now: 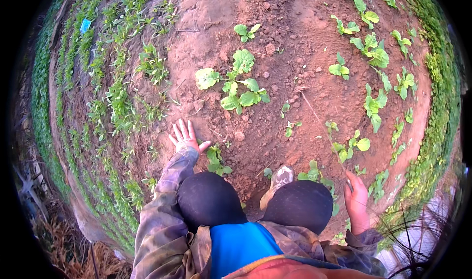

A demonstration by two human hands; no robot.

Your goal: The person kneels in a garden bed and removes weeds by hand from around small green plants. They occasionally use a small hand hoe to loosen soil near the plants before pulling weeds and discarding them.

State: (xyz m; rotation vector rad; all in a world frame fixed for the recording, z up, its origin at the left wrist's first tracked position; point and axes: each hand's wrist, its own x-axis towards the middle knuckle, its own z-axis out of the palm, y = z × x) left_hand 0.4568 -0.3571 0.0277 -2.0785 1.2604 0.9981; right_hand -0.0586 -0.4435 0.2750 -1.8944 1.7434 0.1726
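My left hand (187,137) is spread with its fingers apart, palm side showing, over the reddish soil (239,142) left of my knees. A small leafy seedling (215,160) grows just right of it. In my right hand (356,198), right of my knees, is one end of a thin stick (324,129). The stick slants up and left over the soil, past a leafy seedling (354,144). Farther ahead stands a larger broad-leaved plant (238,87), with a smaller one (246,33) beyond it.
Rows of narrow-leaved green plants (118,98) cover the left side, where a blue scrap (85,26) lies. More broad-leaved seedlings (374,52) grow on the right, bordered by a dense green strip (438,76). My shoe (280,179) rests on the soil between my knees.
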